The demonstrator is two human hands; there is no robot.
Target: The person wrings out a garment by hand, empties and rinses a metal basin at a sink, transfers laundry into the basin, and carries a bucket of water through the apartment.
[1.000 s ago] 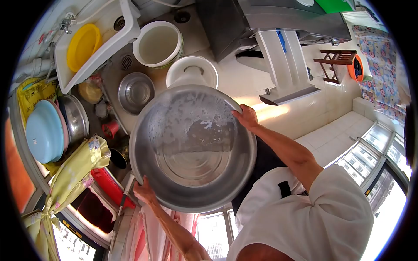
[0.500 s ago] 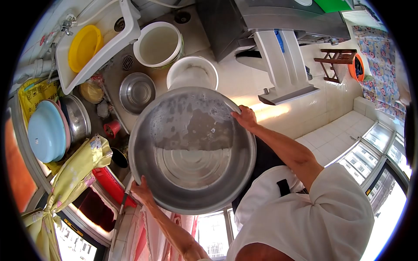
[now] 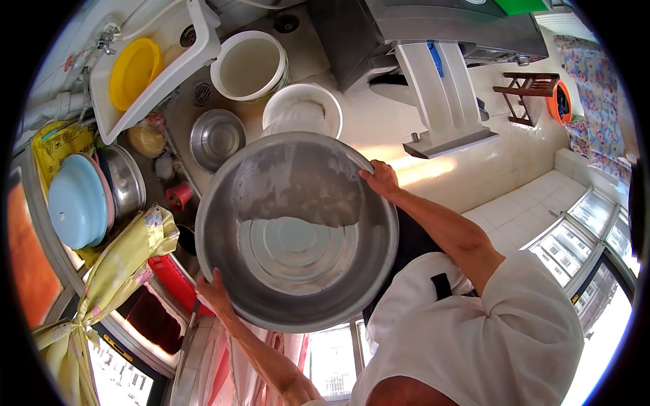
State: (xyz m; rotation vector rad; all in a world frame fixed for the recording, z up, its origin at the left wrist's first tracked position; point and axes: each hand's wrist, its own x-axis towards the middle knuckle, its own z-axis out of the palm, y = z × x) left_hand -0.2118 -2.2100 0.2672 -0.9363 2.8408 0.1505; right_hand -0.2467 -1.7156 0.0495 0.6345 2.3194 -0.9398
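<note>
A large grey metal basin (image 3: pixel 298 254) is held up in front of me, its inside facing me. My right hand (image 3: pixel 380 179) is closed on its rim at the upper right, thumb showing over the edge. My left hand (image 3: pixel 214 295) grips the rim at the lower left. Wet, darker patches cover the upper part of the basin's inside, while rings show on its bottom. Just beyond the far rim stands a white bucket (image 3: pixel 334 111), partly hidden by the basin. A pale, streaked sheet that looks like pouring water (image 3: pixel 296 122) shows between rim and bucket.
Another white bucket (image 3: pixel 249 40) and a small metal bowl (image 3: pixel 218 139) stand on the floor. A white sink (image 3: pixel 166 74) holds a yellow basin (image 3: pixel 137 73). Blue basins (image 3: pixel 74 203) lean at left near a yellow curtain (image 3: pixel 122 254). A grey-white machine (image 3: pixel 443 101) stands ahead.
The basin has shifted slightly left, its lower-left rim and my left hand moving with it. The dark wet area's lower edge has moved up, baring more of the bottom.
</note>
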